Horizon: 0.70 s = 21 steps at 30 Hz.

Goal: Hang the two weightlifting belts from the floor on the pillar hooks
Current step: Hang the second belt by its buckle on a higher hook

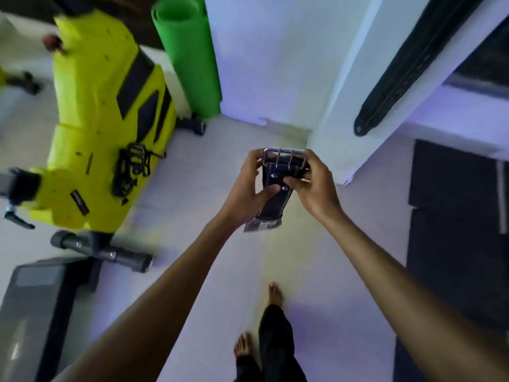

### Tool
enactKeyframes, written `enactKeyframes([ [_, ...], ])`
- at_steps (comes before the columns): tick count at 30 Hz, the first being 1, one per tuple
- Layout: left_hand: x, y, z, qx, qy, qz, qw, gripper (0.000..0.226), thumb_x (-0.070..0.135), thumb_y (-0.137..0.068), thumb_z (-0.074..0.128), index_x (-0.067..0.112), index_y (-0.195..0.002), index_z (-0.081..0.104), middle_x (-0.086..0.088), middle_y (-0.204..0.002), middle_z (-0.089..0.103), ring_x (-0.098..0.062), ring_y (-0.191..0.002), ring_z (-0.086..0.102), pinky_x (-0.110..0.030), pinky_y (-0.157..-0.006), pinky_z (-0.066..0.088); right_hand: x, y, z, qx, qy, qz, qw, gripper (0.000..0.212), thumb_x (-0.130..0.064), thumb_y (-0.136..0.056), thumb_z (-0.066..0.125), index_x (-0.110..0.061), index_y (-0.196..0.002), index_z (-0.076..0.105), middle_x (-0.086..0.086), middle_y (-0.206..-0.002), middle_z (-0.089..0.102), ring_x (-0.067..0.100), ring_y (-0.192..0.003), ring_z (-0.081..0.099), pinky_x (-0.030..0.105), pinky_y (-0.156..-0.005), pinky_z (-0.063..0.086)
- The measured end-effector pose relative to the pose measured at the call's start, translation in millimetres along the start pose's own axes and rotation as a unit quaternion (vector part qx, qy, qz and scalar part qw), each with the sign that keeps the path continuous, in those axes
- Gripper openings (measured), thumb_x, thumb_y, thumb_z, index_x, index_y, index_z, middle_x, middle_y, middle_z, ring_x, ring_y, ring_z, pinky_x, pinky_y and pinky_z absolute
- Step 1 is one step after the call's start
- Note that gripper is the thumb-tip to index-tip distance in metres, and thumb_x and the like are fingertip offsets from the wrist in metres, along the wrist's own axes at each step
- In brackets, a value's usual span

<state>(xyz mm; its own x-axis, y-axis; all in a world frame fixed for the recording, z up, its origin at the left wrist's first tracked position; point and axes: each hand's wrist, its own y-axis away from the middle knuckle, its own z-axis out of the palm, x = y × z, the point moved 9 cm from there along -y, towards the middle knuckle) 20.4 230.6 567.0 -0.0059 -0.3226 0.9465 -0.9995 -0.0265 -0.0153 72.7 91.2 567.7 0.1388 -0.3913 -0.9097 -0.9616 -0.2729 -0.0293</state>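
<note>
Both hands, left (249,186) and right (311,179), pinch belt (276,188) at buckle (285,157) beside pillar (275,64) | 1 belt (407,78) already hanging | advice: keep buckle frame open, slip over hook squarely

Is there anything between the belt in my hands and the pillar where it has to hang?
Nothing visible blocks it. Both hands, left and right, hold the belt just short of the white pillar, where another belt already hangs. No hook shows.
</note>
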Motion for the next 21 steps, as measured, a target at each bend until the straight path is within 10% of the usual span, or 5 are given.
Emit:
enactKeyframes([
  [6, 135.6, 14.8, -46.8, 0.072, 0.02, 0.114, 0.991, 0.043, -0.006, -0.089, 0.063, 0.018, -0.12, 0.048, -0.013, -0.122, 0.062, -0.024, -0.114, 0.063, -0.042, -0.107, 0.051, -144.6, 32.5, -68.8, 0.023, -0.033, -0.098, 0.994, 0.048, 0.005, -0.079, 0.071, -0.015, -0.121, 0.06, -0.01, -0.096, 0.063, 0.025, -0.097, 0.067, 0.028, -0.086, 0.058],
  [11, 262.5, 16.4, -41.8, 0.033, 0.022, 0.192, 0.981, 0.034, -0.006, -0.094, 0.061, 0.011, -0.12, 0.047, -0.002, -0.115, 0.062, -0.005, -0.099, 0.066, -0.024, -0.092, 0.055, -238.9, 62.0, -151.9, 0.091, -0.062, -0.161, 0.981, 0.046, 0.009, -0.08, 0.069, -0.022, -0.113, 0.06, -0.017, -0.092, 0.061, 0.026, -0.096, 0.065, 0.03, -0.082, 0.057],
  [17, 395.7, 11.4, -30.7, 0.052, 0.08, 0.24, 0.966, 0.033, -0.01, -0.086, 0.068, 0.02, -0.1, 0.061, 0.001, -0.099, 0.069, -0.008, -0.087, 0.067, -0.028, -0.085, 0.057, -303.7, 78.4, -262.1, 0.155, -0.123, -0.168, 0.966, 0.059, 0.005, -0.075, 0.078, -0.019, -0.122, 0.051, 0.014, -0.114, 0.068, 0.016, -0.087, 0.071, 0.028, -0.075, 0.059],
  [21, 476.3, 11.7, -11.5, 0.051, 0.143, 0.268, 0.951, 0.027, -0.01, -0.087, 0.067, 0.007, -0.107, 0.066, -0.003, -0.091, 0.071, -0.003, -0.073, 0.069, -0.018, -0.067, 0.055, -324.6, 82.3, -324.6, 0.191, -0.183, -0.147, 0.953, 0.079, -0.026, -0.071, 0.086, -0.025, -0.136, 0.041, 0.01, -0.12, 0.067, 0.015, -0.097, 0.068, 0.036, -0.084, 0.058],
])
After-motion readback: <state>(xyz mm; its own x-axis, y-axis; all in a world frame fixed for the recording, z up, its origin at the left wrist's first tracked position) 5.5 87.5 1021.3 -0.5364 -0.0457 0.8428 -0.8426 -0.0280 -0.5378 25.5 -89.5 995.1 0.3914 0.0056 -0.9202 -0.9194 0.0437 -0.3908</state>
